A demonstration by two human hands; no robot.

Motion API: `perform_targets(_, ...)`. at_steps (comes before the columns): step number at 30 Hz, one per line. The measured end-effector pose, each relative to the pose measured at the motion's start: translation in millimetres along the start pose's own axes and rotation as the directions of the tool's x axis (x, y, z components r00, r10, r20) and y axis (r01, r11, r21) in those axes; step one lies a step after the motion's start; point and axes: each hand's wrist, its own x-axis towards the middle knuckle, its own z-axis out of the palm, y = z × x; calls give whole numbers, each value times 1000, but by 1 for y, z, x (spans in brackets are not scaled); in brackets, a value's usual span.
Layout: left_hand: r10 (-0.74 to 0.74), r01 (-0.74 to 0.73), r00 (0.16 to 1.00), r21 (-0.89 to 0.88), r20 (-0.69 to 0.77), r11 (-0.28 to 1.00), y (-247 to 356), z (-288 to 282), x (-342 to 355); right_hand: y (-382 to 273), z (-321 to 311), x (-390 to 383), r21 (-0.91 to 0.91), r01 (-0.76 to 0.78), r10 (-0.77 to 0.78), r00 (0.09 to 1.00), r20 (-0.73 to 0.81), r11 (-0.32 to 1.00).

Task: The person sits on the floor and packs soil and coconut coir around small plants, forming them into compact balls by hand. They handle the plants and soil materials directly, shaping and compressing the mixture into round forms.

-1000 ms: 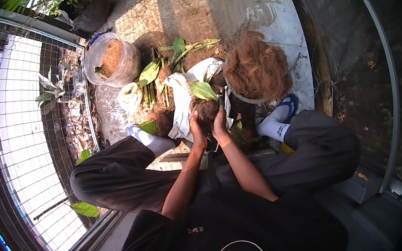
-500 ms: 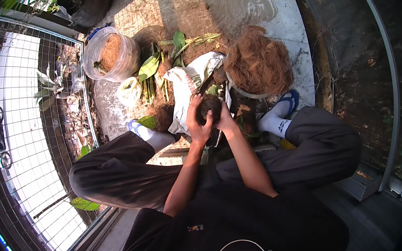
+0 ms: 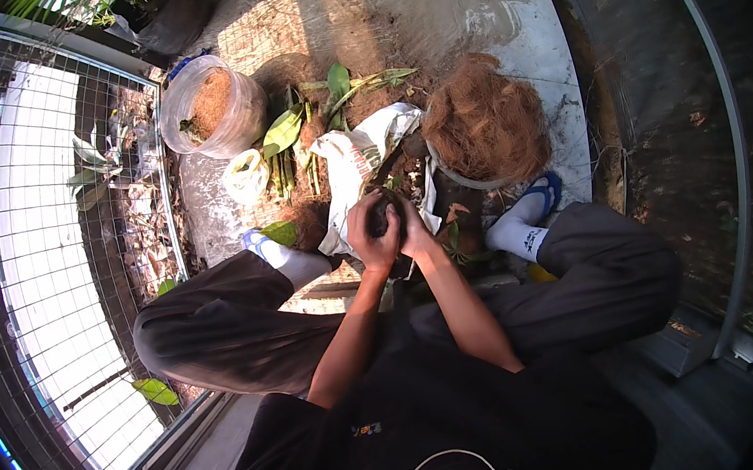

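Note:
Cupped between my left hand [image 3: 371, 238] and my right hand [image 3: 414, 231] is a dark, rounded ball of soil or fibre [image 3: 380, 218]. My fingers wrap round its two sides and cover most of it. Just beyond the hands a small green leaf [image 3: 395, 182] shows; whether it is joined to the ball I cannot tell. Beneath and beyond lies an opened white sack [image 3: 352, 171] with dark soil on it. A clump of brown fibre [image 3: 309, 225] rests to the left of the sack.
A basin heaped with brown coconut fibre [image 3: 486, 120] stands at right. Far left is a clear plastic tub [image 3: 243, 111] holding brown material. Cut leaves and stems [image 3: 283, 134] and a pale coil of twine [image 3: 245, 176] lie between. A wire mesh panel [image 3: 56, 271] borders the left.
Both hands have drawn closer together round the ball and shifted slightly toward me. Less of the ball shows than before.

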Motion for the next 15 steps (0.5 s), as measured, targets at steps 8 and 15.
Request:
perform_targets(8,-417,392,907,-251,-56,885,4,9,-7,6,18,-1,-166,56,-90,975,-204,984)
perform_targets(15,-216,210,975,-101,-53,973,13,7,-3,1,26,-5,-2,115,-115,992,-59,993)
